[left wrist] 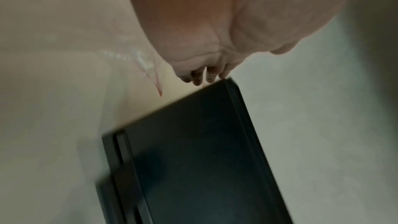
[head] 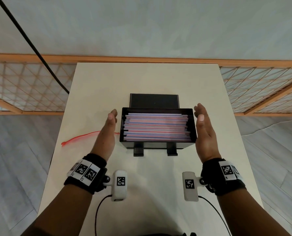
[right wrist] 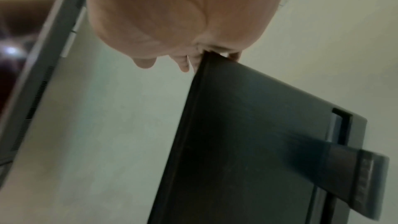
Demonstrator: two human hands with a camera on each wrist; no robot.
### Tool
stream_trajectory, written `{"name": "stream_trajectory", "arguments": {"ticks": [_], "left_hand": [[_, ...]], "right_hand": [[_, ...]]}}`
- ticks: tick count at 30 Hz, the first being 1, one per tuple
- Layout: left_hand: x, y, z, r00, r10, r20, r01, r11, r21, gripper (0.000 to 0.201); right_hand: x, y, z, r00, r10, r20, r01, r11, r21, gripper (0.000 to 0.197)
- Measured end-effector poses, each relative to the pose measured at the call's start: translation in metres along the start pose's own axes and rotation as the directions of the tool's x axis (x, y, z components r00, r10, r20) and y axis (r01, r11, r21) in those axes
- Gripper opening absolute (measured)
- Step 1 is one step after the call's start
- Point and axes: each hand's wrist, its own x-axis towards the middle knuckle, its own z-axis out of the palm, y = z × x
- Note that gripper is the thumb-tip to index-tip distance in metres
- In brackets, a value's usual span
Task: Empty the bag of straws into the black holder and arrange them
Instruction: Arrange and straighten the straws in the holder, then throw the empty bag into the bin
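The black holder (head: 123, 126) stands at the middle of the table, its lid (head: 154, 101) tipped open at the back. Pink, white and blue straws (head: 156, 127) lie flat inside, side by side. My left hand (head: 109, 128) is held flat with straight fingers just left of the holder's left wall, a small gap between them. My right hand (head: 204, 128) is flat against or right beside the right wall. The wrist views show the left hand (left wrist: 200, 72) and right hand (right wrist: 193, 60) with fingertips at the holder's black side (left wrist: 193, 142) (right wrist: 247, 125). The empty clear bag with its red zip strip (head: 78, 137) lies on the table to the left.
The pale table (head: 150, 79) ends close behind the holder and on both sides. A wooden lattice screen (head: 27, 86) stands beyond it. A black cable (head: 32, 46) hangs at the upper left. Two black feet (head: 138, 151) of the holder jut toward me.
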Motion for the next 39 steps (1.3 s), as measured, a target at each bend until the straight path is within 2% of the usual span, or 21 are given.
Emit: {"name": "stream_trajectory", "arguments": {"ticks": [2,3,5,7,9,11,13,16,18,20,24,25,27,29,31,32,34,36,37,38,39], "left_hand": [[-0.004,-0.003,-0.018,0.990,0.114,-0.083,-0.084,0.949,0.304,0.054],[-0.006,-0.006,-0.029,0.975,0.186,-0.121,-0.105,0.868,0.485,0.048],[-0.004,-0.019,-0.047,0.969,0.230,-0.090,-0.065,0.588,0.806,0.063],[-0.002,-0.033,-0.055,0.994,-0.051,-0.092,0.104,0.320,0.942,0.086],[-0.003,-0.052,-0.054,0.934,-0.309,-0.178,0.258,0.240,0.936,0.101],[-0.004,-0.066,-0.053,0.926,-0.319,-0.201,0.306,0.322,0.896,0.088],[-0.006,-0.076,-0.055,0.960,-0.187,-0.209,0.272,0.433,0.859,0.056],[-0.013,-0.081,-0.061,0.982,-0.046,-0.181,0.182,0.447,0.876,0.024],[-0.018,-0.079,-0.074,0.971,-0.049,-0.234,0.214,0.609,0.764,0.012],[-0.028,-0.073,-0.089,0.967,-0.078,-0.243,0.225,0.708,0.669,0.010],[-0.060,-0.049,-0.121,0.992,-0.008,-0.128,0.078,0.829,0.554,0.014],[-0.069,-0.044,-0.128,0.994,0.006,-0.108,0.044,0.887,0.459,0.014],[-0.086,-0.038,-0.137,0.995,-0.001,-0.104,0.022,0.979,0.203,0.015],[-0.101,-0.036,-0.144,0.993,-0.038,-0.112,0.031,0.997,-0.067,0.020],[-0.114,-0.040,-0.150,0.991,-0.030,-0.131,0.003,0.980,-0.199,0.029],[-0.121,-0.043,-0.154,0.987,0.010,-0.160,-0.036,0.987,-0.158,0.033],[-0.139,-0.048,-0.163,0.961,0.163,-0.226,-0.136,0.982,0.132,0.057],[-0.158,-0.055,-0.170,0.913,0.326,-0.245,-0.149,0.826,0.544,0.103],[-0.165,-0.061,-0.173,0.905,0.354,-0.234,-0.129,0.755,0.643,0.123],[-0.170,-0.068,-0.176,0.907,0.356,-0.226,-0.125,0.739,0.662,0.137],[-0.173,-0.075,-0.179,0.910,0.350,-0.222,-0.142,0.766,0.627,0.145]], "right_hand": [[-0.009,-0.010,-0.001,0.988,-0.143,-0.065,0.142,0.989,-0.031,0.047],[-0.014,-0.014,-0.001,0.975,-0.212,-0.068,0.209,0.977,-0.047,0.044],[-0.025,-0.023,0.006,0.949,-0.313,-0.020,0.311,0.948,-0.074,0.037],[-0.034,-0.029,0.021,0.919,-0.387,0.071,0.393,0.910,-0.132,0.030],[-0.042,-0.034,0.039,0.868,-0.452,0.207,0.488,0.852,-0.189,0.027],[-0.052,-0.038,0.060,0.807,-0.466,0.364,0.553,0.812,-0.188,0.029],[-0.062,-0.043,0.080,0.741,-0.437,0.509,0.579,0.800,-0.156,0.031],[-0.077,-0.046,0.107,0.626,-0.323,0.710,0.622,0.756,-0.204,0.040],[-0.083,-0.044,0.125,0.556,-0.237,0.797,0.656,0.713,-0.246,0.051],[-0.088,-0.039,0.144,0.514,-0.182,0.838,0.687,0.673,-0.275,0.064],[-0.091,-0.025,0.188,0.499,-0.034,0.866,0.739,0.539,-0.405,0.110],[-0.092,-0.024,0.198,0.488,-0.007,0.873,0.737,0.539,-0.408,0.117],[-0.096,-0.023,0.219,0.472,-0.028,0.881,0.687,0.638,-0.348,0.115],[-0.102,-0.029,0.239,0.513,-0.092,0.854,0.567,0.783,-0.256,0.093],[-0.102,-0.041,0.260,0.572,-0.120,0.811,0.470,0.859,-0.205,0.067],[-0.102,-0.048,0.270,0.588,-0.118,0.800,0.452,0.868,-0.204,0.056],[-0.100,-0.061,0.287,0.589,-0.074,0.805,0.448,0.858,-0.249,0.032],[-0.101,-0.073,0.301,0.616,-0.011,0.788,0.376,0.883,-0.281,0.011],[-0.104,-0.080,0.306,0.616,0.030,0.787,0.301,0.914,-0.271,0.014],[-0.108,-0.085,0.312,0.577,0.080,0.813,0.208,0.948,-0.241,0.022],[-0.114,-0.090,0.318,0.498,0.137,0.856,0.113,0.969,-0.221,0.031]]}}
